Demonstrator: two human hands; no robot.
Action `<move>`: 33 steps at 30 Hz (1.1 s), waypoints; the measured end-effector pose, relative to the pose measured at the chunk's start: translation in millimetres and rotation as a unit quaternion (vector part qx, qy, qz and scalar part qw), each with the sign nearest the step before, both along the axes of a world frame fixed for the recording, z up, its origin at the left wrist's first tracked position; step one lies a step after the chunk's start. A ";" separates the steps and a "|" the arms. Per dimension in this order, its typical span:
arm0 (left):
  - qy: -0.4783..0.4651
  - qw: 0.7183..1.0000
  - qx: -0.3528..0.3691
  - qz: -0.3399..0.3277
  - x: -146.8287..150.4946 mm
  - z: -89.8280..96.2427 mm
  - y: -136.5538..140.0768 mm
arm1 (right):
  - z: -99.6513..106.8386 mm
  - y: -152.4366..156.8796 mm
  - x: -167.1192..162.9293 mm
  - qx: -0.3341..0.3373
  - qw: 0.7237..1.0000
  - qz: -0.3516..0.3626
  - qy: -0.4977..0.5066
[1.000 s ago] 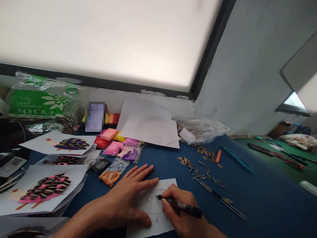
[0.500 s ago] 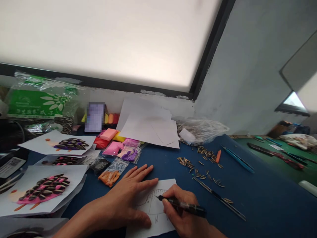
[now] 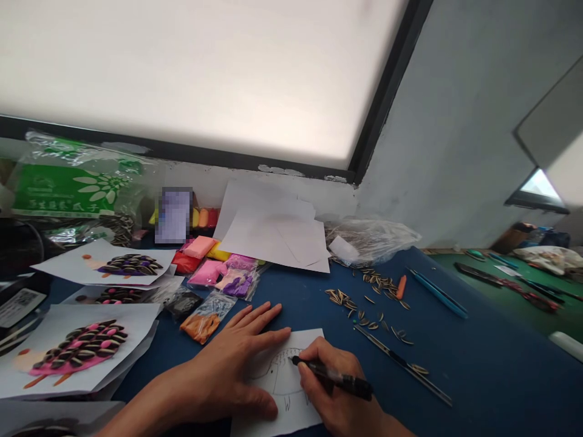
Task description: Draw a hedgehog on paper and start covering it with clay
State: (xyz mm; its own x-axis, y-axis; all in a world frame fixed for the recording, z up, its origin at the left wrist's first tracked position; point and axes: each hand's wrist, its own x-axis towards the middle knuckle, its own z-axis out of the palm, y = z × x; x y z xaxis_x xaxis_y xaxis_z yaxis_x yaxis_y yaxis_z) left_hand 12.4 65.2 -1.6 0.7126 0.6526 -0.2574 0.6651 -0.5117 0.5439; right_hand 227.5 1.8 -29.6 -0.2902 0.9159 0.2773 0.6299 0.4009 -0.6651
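Note:
A white sheet of paper [image 3: 291, 419] lies on the blue table, with a line drawing of a rounded animal on it: an eye dot, short strokes along the back and zigzag feet below. My left hand [image 3: 241, 361] lies flat across the sheet's left side, fingers spread. A black pen [image 3: 334, 377] is gripped in my right hand [image 3: 341, 382], its tip on or just over the drawing's body. My right hand covers the right part of the drawing.
Sunflower seeds [image 3: 378, 282], tweezers [image 3: 405, 364] and a blue tool [image 3: 437, 292] lie to the right. Finished seed-and-clay hedgehog pictures [image 3: 82, 346] are at left. Bagged coloured clay [image 3: 204, 321], blank papers [image 3: 277, 230] and a green seed bag [image 3: 68, 188] stand farther back.
The pen tip has shifted slightly to the right on the drawing, and more short strokes show on the animal's back. My left hand has stayed in place.

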 end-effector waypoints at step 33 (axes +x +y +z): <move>-0.008 1.000 0.008 0.010 2.1 2.0 -0.1 | 5.4 1.0 6.2 0.015 1.000 -0.006 -0.004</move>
State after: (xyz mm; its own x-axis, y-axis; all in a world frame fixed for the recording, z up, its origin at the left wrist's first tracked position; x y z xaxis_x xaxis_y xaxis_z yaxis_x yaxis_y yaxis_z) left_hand 14.5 65.2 0.5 0.7029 0.6712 -0.2354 0.6671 -0.5073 0.5455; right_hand 233.7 2.8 -24.3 -0.2808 0.9110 0.3022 0.6400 0.4123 -0.6484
